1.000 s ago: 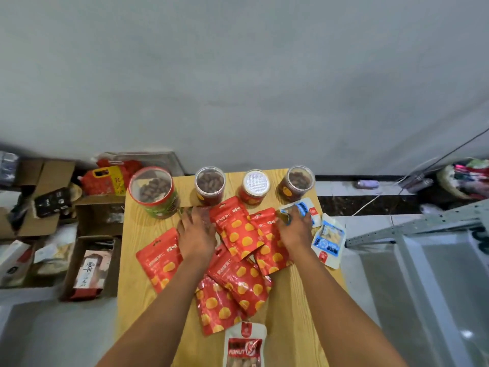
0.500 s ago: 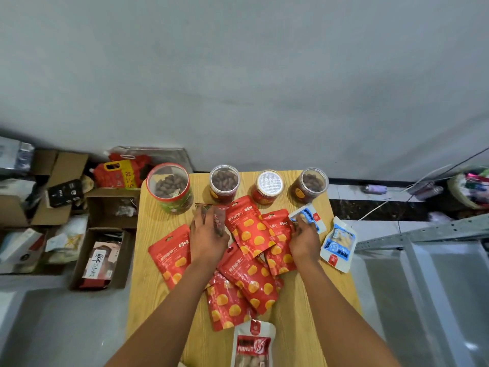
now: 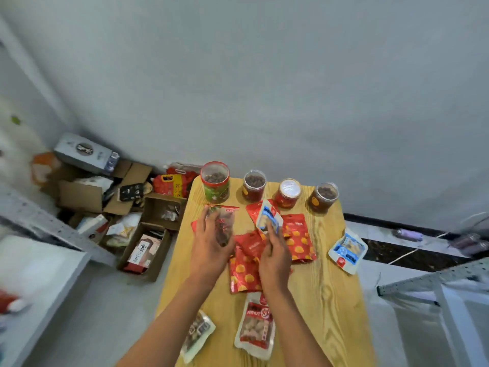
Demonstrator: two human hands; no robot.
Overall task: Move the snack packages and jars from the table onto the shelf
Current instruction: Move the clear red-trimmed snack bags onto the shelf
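Red pouches (image 3: 299, 239), four upright jars (image 3: 254, 185)

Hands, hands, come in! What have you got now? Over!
Left hand holds clear pouch. Right hand holds blue-white packet. Four jars on table. Nothing blocking.

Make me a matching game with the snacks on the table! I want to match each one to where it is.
Things:
1. blue and white packet
2. clear packet with red top
3. peanut bag
4. white-lidded jar

Places:
A. standing in the row of jars at the far edge of the table
B. held in the left hand
C. lying flat on the table near the person
D. held in the right hand

Pairs: 1-D, 2-B, 3-C, 4-A
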